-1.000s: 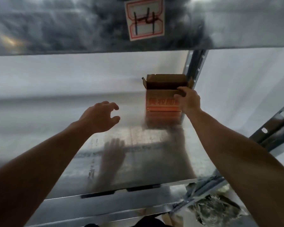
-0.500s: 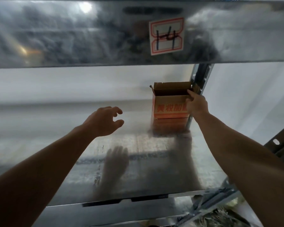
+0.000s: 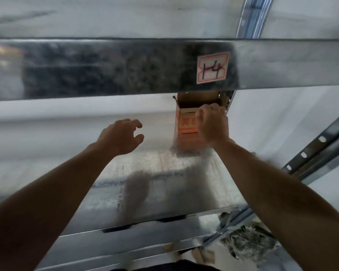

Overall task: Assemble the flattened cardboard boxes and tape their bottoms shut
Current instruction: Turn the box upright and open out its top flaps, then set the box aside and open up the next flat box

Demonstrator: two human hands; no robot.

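A small assembled cardboard box [image 3: 186, 125] with an orange printed front stands upright at the back right of a metal shelf [image 3: 164, 192], its top flaps open. My right hand [image 3: 212, 124] reaches across the shelf and grips the box at its front top edge, fingers curled over the rim, covering the right half of the front. My left hand [image 3: 122, 136] hovers above the shelf to the left of the box, fingers loosely curled and holding nothing. The upper beam hides the tops of the flaps.
The upper shelf beam [image 3: 125, 67] crosses the view just above the box and carries a label marked 14 [image 3: 212, 68]. A slotted upright [image 3: 228, 99] stands behind the box and a slotted brace [image 3: 317, 141] runs at right. Grey rubble [image 3: 249, 243] lies below.
My right hand has slid from the box's right side to its front top edge and curled over it. The view has dropped, so the upper beam sits lower. My left hand has barely moved.
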